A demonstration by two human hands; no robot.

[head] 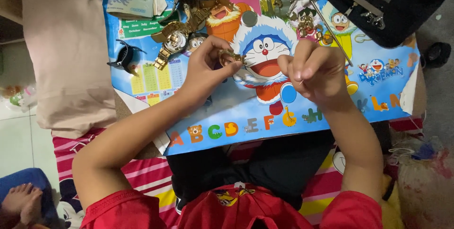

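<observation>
Over cartoon mat (326,110) | left hand (208,66) pinches gold watch part (231,57) | right hand (314,70) fisted

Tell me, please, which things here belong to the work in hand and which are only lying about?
In hand:
- left hand pinching a small gold metal piece
- right hand holding a thin pin

Lying about:
- gold watches
- black tool case
- round grey disc
- black clip
- cartoon mat beneath

You have open room on the blue mat (236,110) near you; watches (182,30) and tools (331,18) crowd the far side
</observation>
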